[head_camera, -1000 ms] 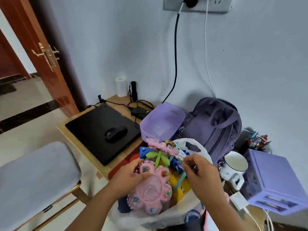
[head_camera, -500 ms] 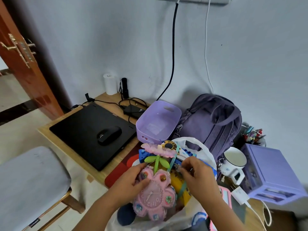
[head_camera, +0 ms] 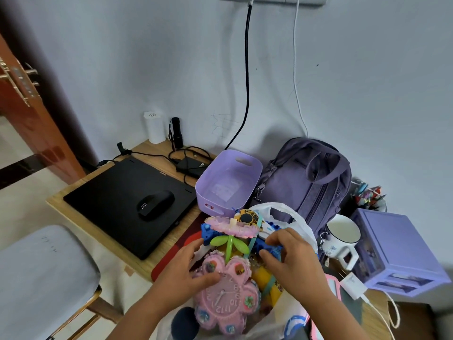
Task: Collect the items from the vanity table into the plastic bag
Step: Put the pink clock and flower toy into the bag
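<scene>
L hand (head_camera: 190, 267): grips top edge of pink flower clock (head_camera: 226, 294), thumb across its face, fingers curled behind.
R hand (head_camera: 293, 262): pinches blue block toy (head_camera: 210, 235) at its R end, thumb under, fingers over.
Bag: white plastic bag (head_camera: 297, 223) open under both hands; clock, blue toy, yellow item (head_camera: 263, 278) stuffed in, poking out of the top.
Beyond grip: empty purple bin (head_camera: 229, 182), purple backpack (head_camera: 311, 182).
R of grip: white mug (head_camera: 340, 238), purple drawer box (head_camera: 397, 251).
L of grip: black laptop (head_camera: 125, 195) w/ mouse (head_camera: 155, 203) on top.
</scene>
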